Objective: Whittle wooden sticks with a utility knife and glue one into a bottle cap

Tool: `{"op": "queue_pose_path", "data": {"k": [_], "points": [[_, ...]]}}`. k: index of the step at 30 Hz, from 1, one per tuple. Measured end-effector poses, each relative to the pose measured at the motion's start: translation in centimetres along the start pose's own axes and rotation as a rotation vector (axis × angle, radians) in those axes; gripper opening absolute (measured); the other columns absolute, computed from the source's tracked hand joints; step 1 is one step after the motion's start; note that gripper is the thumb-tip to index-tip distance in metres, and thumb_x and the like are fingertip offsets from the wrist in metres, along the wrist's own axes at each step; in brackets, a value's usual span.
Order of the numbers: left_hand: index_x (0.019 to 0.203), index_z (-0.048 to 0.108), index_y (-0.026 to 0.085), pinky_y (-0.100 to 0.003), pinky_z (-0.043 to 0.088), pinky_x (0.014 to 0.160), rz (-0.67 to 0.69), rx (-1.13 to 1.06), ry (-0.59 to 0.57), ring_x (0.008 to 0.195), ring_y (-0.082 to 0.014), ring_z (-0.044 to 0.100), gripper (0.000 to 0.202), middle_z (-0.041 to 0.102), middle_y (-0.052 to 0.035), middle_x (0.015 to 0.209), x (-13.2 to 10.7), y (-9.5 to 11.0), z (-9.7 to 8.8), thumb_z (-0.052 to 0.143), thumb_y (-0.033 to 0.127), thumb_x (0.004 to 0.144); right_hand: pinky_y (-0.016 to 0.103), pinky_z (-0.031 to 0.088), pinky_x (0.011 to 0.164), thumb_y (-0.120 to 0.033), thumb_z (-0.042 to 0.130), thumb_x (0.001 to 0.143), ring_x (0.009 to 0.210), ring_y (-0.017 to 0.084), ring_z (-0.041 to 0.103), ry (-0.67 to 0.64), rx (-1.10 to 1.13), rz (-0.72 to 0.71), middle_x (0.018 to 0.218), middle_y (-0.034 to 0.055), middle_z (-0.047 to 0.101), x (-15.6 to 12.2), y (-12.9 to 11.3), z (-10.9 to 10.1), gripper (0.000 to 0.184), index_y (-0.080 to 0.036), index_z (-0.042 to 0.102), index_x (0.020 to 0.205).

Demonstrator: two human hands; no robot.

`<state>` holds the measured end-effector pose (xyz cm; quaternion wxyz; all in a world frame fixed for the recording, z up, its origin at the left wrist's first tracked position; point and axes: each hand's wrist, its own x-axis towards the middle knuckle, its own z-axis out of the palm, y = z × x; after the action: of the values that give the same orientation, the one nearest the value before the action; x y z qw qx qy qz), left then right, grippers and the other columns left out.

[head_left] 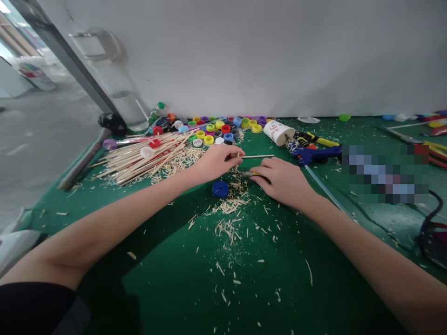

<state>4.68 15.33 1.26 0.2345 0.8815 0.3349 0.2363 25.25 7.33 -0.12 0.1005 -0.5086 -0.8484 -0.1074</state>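
Observation:
My left hand [218, 160] is closed in a pinch on a thin wooden stick [259, 157], which reaches out to the right from the fingertips. A short upright piece of wood [237, 164] shows at the same fingertips; whether it is joined to the stick I cannot tell. Just to the right, my right hand [281, 179] is closed around a craft knife [248, 173], its blade pointing left below the stick. A bit of yellow shows at the knife's grip, and the rest is hidden by the fingers. Below the left hand lies a blue bottle cap [220, 189].
Wood shavings [230, 204] litter the green table [167, 279]. Bundled wooden sticks [139, 158] lie left, with colourful bottle caps [209, 132] behind. A tipped paper cup [278, 132] and a blue glue gun [316, 153] sit right, with pliers [401, 135] farther over. A white wall [244, 56] closes the back.

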Motion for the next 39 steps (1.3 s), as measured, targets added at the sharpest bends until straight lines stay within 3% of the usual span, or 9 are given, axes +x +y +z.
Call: {"op": "queue_pose_path", "data": {"k": [4,8,14,20,25,32,39], "points": [[0.102,0.067,0.020,-0.024,0.046,0.064,-0.014,-0.038,0.023,0.068,-0.0101,0.062,0.022,0.071,-0.0010,0.077,-0.1,0.1,0.0,0.056,0.027,0.084,0.028,0.030,0.059,-0.036,0.043,0.096,0.081,0.019,0.052,0.030,-0.023,0.024,0.084,0.0046,0.061,-0.2,0.0,0.1,0.031,-0.020,0.070,0.102],[0.084,0.062,0.018,-0.023,0.047,0.061,-0.070,-0.109,0.055,0.068,-0.0097,0.063,0.009,0.070,-0.0007,0.075,-0.3,0.5,-0.2,0.061,0.027,0.081,0.030,0.028,0.060,-0.035,0.043,0.096,0.078,0.019,0.049,0.029,-0.097,0.022,0.083,0.0052,0.060,-0.2,-0.4,0.3,0.032,-0.020,0.070,0.103],[0.076,0.056,0.019,-0.024,0.043,0.055,-0.096,-0.118,0.062,0.061,-0.0093,0.059,0.015,0.067,-0.0006,0.069,-0.3,0.2,0.0,0.062,0.032,0.081,0.030,0.028,0.061,-0.034,0.045,0.096,0.075,0.019,0.048,0.013,-0.128,0.022,0.082,0.0052,0.059,0.1,-0.7,0.4,0.030,-0.020,0.070,0.102],[0.096,0.052,0.020,-0.025,0.048,0.059,-0.222,-0.282,0.040,0.067,-0.0128,0.066,0.025,0.071,-0.0009,0.071,-0.3,0.1,0.4,0.063,0.033,0.079,0.030,0.026,0.061,-0.036,0.043,0.097,0.074,0.018,0.047,0.006,-0.121,0.032,0.080,0.0051,0.058,0.6,-1.3,0.6,0.032,-0.020,0.071,0.098],[0.092,0.046,0.021,-0.026,0.052,0.069,-0.201,-0.397,-0.014,0.079,-0.0143,0.069,0.022,0.073,-0.0028,0.078,-0.4,0.1,0.7,0.060,0.033,0.080,0.030,0.026,0.060,-0.037,0.044,0.096,0.074,0.018,0.047,0.010,-0.123,0.049,0.081,0.0047,0.058,0.4,-1.2,0.6,0.031,-0.021,0.070,0.098],[0.079,0.055,0.018,-0.025,0.050,0.065,-0.145,-0.274,0.095,0.072,-0.0108,0.061,0.014,0.067,-0.0031,0.081,-0.5,0.8,0.5,0.063,0.029,0.077,0.030,0.026,0.059,-0.036,0.045,0.095,0.073,0.018,0.047,-0.002,-0.114,0.062,0.082,0.0049,0.058,0.4,-1.2,0.6,0.030,-0.021,0.070,0.098],[0.079,0.062,0.017,-0.027,0.052,0.065,-0.137,-0.226,0.062,0.071,-0.0111,0.062,0.014,0.070,-0.0048,0.080,-0.4,0.8,0.0,0.061,0.030,0.079,0.030,0.024,0.057,-0.036,0.041,0.096,0.072,0.018,0.047,-0.022,-0.123,0.043,0.081,0.0056,0.058,0.5,-1.1,0.5,0.032,-0.022,0.070,0.098]]}}
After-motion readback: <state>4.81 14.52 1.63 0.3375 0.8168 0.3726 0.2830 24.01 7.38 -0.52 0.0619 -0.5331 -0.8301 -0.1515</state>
